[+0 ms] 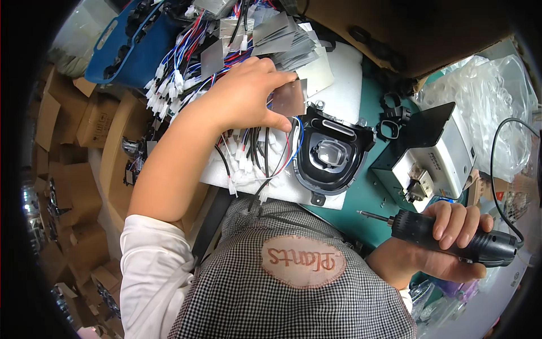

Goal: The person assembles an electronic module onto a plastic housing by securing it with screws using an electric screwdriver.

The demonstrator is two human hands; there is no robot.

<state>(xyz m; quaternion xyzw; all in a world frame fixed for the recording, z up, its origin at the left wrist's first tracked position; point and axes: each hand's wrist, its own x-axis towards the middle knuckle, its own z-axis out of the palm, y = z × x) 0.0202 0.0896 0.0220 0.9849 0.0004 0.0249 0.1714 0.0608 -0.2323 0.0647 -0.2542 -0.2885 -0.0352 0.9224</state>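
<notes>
My left hand [245, 93] pinches a thin, shiny metal plate [289, 99] between thumb and fingers. Red, blue and black wires [297, 141] run down beside the plate. Just right of this hand lies a black plastic housing [307, 172] with a clear oval part in its middle. It rests on a white foam sheet [345, 68]. Low on the right, my right hand [415, 257] is wrapped round a black electric screwdriver [418, 229]. Its bit points left, apart from the housing, and a cord leaves its rear end.
Wire bundles with white connectors [175, 82] and stacked metal plates [288, 45] lie beyond my left hand. A screw feeder box [451, 147] stands on the green mat [367, 198], near black rings [392, 116] and clear plastic bags [491, 96]. A blue bin [121, 48] sits far left.
</notes>
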